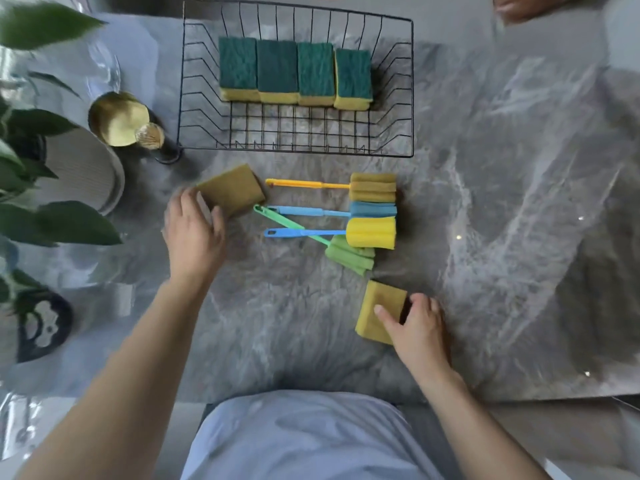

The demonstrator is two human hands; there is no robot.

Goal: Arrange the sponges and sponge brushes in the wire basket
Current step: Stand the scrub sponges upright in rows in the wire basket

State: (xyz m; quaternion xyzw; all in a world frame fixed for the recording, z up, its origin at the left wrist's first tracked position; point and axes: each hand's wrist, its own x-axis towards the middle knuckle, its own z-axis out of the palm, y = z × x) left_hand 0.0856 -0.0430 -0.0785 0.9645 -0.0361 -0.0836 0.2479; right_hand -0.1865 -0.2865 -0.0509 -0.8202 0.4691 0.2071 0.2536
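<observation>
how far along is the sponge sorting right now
Done: four green-topped sponges sit in a row in the wire basket. In hand: the left hand grips one sponge, and the right hand another. Left: four sponge brushes on the table.

- Four sponges [296, 72] sitting in basket [412, 98]
- Two sponges [231, 194] lying on table [502, 202]
- Four brushes [332, 216] lying there
- Two hands [194, 233] showing

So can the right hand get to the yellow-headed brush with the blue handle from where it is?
Probably yes. The right hand rests on a yellow sponge just below the brushes, and nothing stands between it and that brush. The green brush lies partly under its handle, so it may shift.
</observation>
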